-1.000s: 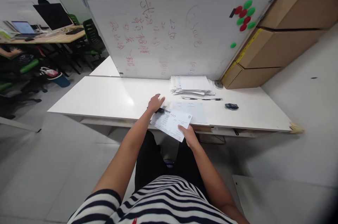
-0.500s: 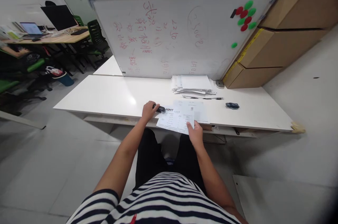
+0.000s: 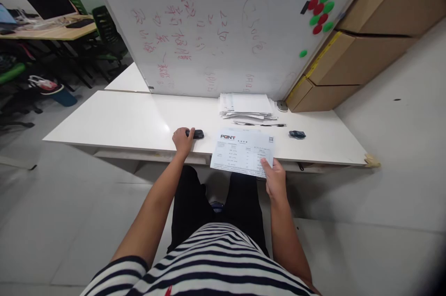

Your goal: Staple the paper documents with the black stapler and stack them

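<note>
My left hand [image 3: 181,140] is closed round a black stapler [image 3: 198,134] that rests on the white desk [image 3: 139,124] near its front edge. To the right, my right hand [image 3: 275,176] pinches the lower right corner of a printed paper sheet [image 3: 237,154] headed "PONY". This sheet is held over the desk's front edge, apart from the stapler. Behind it, the top edge of more paper shows; how many sheets are there is hidden.
A stack of papers [image 3: 247,104] lies against the whiteboard [image 3: 195,31], with a thin pen-like item [image 3: 259,124] in front. A small dark object [image 3: 297,134] sits to the right. Cardboard boxes [image 3: 334,59] are piled at the right end.
My left hand has drawn the stapler left, away from the sheet's upper left corner. My right hand has shifted right with the sheet, which now shows more fully. The view has tilted down.
</note>
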A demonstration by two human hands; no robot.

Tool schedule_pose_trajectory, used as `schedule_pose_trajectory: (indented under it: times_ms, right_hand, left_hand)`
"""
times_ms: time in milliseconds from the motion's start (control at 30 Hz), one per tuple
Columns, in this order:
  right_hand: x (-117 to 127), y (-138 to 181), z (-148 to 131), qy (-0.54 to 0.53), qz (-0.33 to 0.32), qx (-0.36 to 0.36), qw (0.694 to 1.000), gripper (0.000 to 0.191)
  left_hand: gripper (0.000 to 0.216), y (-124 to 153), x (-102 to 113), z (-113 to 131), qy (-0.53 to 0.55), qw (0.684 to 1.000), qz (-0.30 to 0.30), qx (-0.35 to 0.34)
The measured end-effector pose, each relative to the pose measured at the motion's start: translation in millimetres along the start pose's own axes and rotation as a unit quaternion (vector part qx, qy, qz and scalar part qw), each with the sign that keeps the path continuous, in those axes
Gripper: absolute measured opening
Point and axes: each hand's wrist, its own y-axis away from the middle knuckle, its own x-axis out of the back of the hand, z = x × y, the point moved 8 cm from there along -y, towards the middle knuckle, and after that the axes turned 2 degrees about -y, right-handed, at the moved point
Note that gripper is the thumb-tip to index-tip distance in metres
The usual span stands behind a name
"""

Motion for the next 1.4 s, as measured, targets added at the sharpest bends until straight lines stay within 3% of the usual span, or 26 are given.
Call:
schedule_pose_trajectory:
  times_ms: [167,367,567,833,1100,1300,1400]
  right_hand:
    - [9,-11,10,-0.024,0.021,-0.002,1.0,0.045]
    - [32,-75,1,-0.04,0.066,0.052,0.996,0.043]
    - [21,-134,22,-0.022,0.002,-0.096,0.995,0.043]
    - [-11,-138,33,0.062,-0.093,-0.105,0.988,0.038]
    - [-6,-138,29,0.216,-0.062,-0.042,0.973,0.037]
    - [-2,-133,19,0.36,-0.022,-0.007,0.933,0.031]
    - [-7,-125,15,0.507,-0.004,0.034,0.861,0.042]
  left_hand:
    - [0.057,0,0,2,0.013,1.0,-0.006,-0.004]
    - [0.059,1,-6,11,0.001,0.997,-0.052,-0.053]
    - [0.048,1,-8,11,-0.014,0.997,-0.045,-0.062]
    - [0.048,0,-6,10,-0.009,0.997,-0.045,-0.059]
    - [0.049,2,-6,12,-0.004,0.997,-0.039,-0.059]
    - [0.049,1,-6,11,-0.002,0.998,-0.04,-0.058]
    - [0.05,1,-6,11,0.002,0.997,-0.035,-0.062]
